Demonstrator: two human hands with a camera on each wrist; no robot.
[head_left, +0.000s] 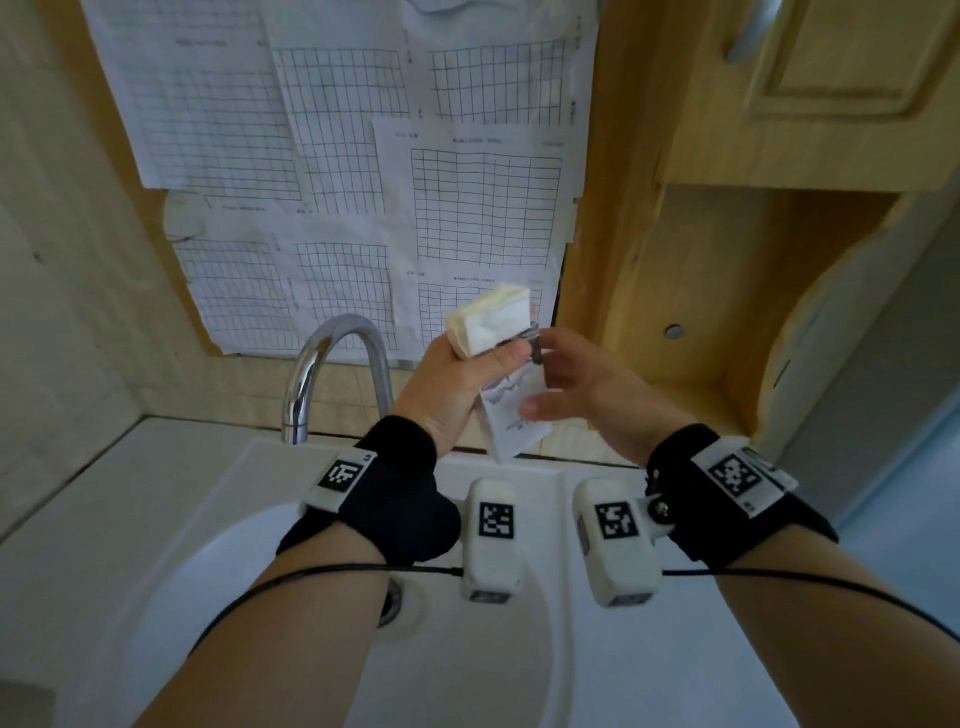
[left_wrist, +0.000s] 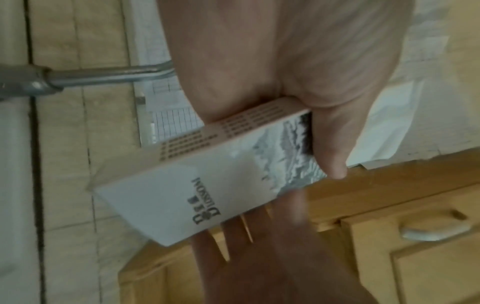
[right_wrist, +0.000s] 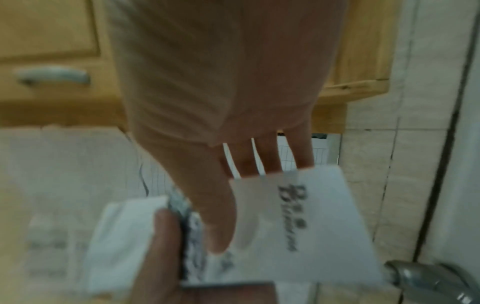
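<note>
My left hand (head_left: 488, 361) grips a white bar (head_left: 491, 319) wrapped in white paper, which sticks out of the top of a small white printed box (head_left: 514, 415). Its thumb (left_wrist: 330, 144) presses on the box's open end. My right hand (head_left: 558, 376) is at the box from the right. Its thumb (right_wrist: 221, 216) lies on the printed face and its straight fingers (right_wrist: 270, 156) pass behind the box (right_wrist: 298, 226). The right wrist view is blurred. Both hands are raised above the sink.
A chrome faucet (head_left: 332, 374) arches over the white sink (head_left: 260, 545), whose drain (head_left: 395, 603) sits under my left forearm. Sheets of gridded paper (head_left: 337, 156) cover the wall behind. A wooden cabinet (head_left: 831, 104) with an open shelf stands to the right.
</note>
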